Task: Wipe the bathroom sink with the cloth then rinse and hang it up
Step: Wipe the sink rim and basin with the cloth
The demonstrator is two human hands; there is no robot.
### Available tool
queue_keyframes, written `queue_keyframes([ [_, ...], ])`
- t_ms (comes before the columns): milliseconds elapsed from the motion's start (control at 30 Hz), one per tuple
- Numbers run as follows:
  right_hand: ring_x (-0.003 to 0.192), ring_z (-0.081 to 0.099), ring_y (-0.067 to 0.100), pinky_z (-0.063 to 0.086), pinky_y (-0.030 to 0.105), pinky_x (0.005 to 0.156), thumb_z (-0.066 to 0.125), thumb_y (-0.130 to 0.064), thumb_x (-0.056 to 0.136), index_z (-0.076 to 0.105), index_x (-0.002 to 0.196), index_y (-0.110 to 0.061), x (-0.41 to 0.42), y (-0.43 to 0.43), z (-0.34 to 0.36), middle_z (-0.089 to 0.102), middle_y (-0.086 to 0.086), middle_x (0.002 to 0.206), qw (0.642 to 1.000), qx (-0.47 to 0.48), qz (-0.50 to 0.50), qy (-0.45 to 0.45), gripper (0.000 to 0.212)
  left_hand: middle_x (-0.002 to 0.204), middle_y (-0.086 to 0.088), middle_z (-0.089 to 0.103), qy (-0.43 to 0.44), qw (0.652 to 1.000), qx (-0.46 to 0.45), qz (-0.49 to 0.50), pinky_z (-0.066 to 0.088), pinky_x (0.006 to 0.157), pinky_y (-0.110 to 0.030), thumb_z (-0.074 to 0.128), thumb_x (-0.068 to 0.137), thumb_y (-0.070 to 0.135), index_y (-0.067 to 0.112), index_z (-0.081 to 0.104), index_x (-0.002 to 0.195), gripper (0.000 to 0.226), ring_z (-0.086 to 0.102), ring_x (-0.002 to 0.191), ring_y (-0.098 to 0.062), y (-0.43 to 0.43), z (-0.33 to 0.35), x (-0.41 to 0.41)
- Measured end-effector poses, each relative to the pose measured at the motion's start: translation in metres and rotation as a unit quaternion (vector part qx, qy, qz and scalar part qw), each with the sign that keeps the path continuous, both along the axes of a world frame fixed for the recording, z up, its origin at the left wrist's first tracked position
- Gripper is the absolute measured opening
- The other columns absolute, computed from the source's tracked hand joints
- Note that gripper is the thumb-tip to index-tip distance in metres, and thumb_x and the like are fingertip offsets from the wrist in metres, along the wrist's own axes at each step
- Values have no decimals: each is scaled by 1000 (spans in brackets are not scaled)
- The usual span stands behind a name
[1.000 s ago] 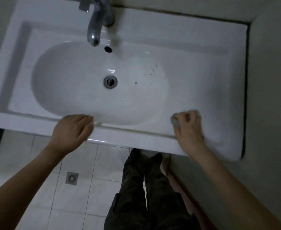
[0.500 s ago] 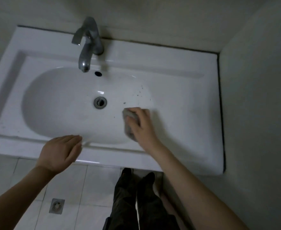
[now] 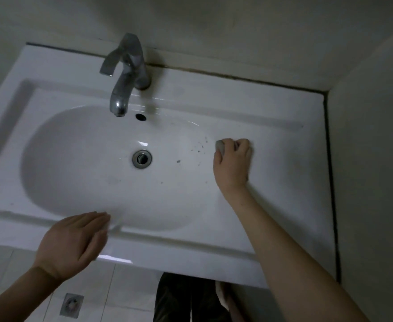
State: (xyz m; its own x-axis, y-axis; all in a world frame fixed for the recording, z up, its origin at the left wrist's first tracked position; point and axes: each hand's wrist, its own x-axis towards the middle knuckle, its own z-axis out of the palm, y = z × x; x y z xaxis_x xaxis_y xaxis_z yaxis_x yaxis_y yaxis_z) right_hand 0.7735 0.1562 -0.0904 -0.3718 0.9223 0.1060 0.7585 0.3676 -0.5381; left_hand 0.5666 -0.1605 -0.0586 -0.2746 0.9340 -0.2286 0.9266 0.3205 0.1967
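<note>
The white sink (image 3: pixel 283 182) fills the view, with an oval basin and a metal drain (image 3: pixel 142 159) at its middle. My right hand (image 3: pixel 233 163) grips a small grey cloth (image 3: pixel 220 147) and presses it on the basin's right edge, just right of several dark specks (image 3: pixel 199 149). Most of the cloth is hidden under my fingers. My left hand (image 3: pixel 72 242) rests flat, fingers straight, on the sink's front rim and holds nothing.
A chrome faucet (image 3: pixel 127 73) stands at the back over the basin, above the overflow hole (image 3: pixel 141 116). Walls close in behind and on the right. Below the rim lie floor tiles with a floor drain (image 3: pixel 72 305), and my dark trousers (image 3: pixel 179 298).
My right hand with the cloth swept from the front right rim into the basin near the drain, then out to the basin's right edge. My left hand stayed on the front rim.
</note>
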Motion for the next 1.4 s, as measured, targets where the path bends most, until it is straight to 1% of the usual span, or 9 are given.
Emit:
queue_keyframes([
  [100,96,51,26,47,32,91,59,-22,90,65,108,-10,5,1,11,41,9,107,976,-108,143,122,22,112,-5,72,-1,1000,-9,8,49,85,-33,22,95,50,14,72,112,63,69,102,-23,1,5,1],
  [200,99,46,15,38,13,94,66,-15,87,64,109,-8,21,28,22,45,11,110,980,-57,22,187,24,113,-1,72,-14,1000,-15,12,45,87,-29,22,95,51,16,72,111,64,68,105,-21,-1,5,0],
  [300,96,49,39,42,41,89,60,-19,80,57,100,5,30,74,9,51,29,104,979,34,-190,71,32,113,-1,72,-22,1000,-10,16,45,88,-29,22,95,50,15,73,110,63,68,105,-21,-1,3,0],
  [433,94,49,48,42,49,85,55,-17,80,52,100,8,2,72,-3,49,35,109,961,31,-270,-41,32,112,-3,72,-17,1000,3,11,41,91,-28,27,95,46,12,74,108,60,69,103,-23,-1,2,1],
  [967,91,48,38,29,43,83,66,-18,74,54,98,-4,-132,6,-9,55,26,98,997,19,-43,-66,31,111,-4,72,-9,1000,-22,-1,40,89,-26,30,93,43,13,73,109,55,69,102,-23,4,10,2],
  [1100,100,47,35,43,44,92,57,-16,87,53,108,-2,-131,6,-4,46,22,110,991,-97,48,82,26,109,-3,73,-3,1000,-27,-3,40,87,-25,28,94,45,13,73,107,57,70,99,-22,5,12,3],
  [1233,79,45,12,38,5,69,53,-3,87,57,91,9,-88,-19,49,46,15,91,925,-239,110,273,13,109,-2,73,3,999,-34,1,49,82,-29,23,94,49,15,73,108,62,70,99,-22,4,13,3],
  [1300,63,43,6,37,9,58,52,6,87,56,84,14,-45,-28,72,48,15,76,902,-270,83,327,9,105,-5,74,11,999,-36,-2,53,76,-32,20,95,49,13,74,106,66,71,94,-23,5,13,6],
  [1400,84,56,8,44,22,77,58,-16,83,63,95,-16,53,-36,84,57,11,98,940,-214,18,264,12,103,-10,74,8,999,-42,-14,54,71,-35,22,94,46,9,73,106,63,71,88,-27,4,16,7],
])
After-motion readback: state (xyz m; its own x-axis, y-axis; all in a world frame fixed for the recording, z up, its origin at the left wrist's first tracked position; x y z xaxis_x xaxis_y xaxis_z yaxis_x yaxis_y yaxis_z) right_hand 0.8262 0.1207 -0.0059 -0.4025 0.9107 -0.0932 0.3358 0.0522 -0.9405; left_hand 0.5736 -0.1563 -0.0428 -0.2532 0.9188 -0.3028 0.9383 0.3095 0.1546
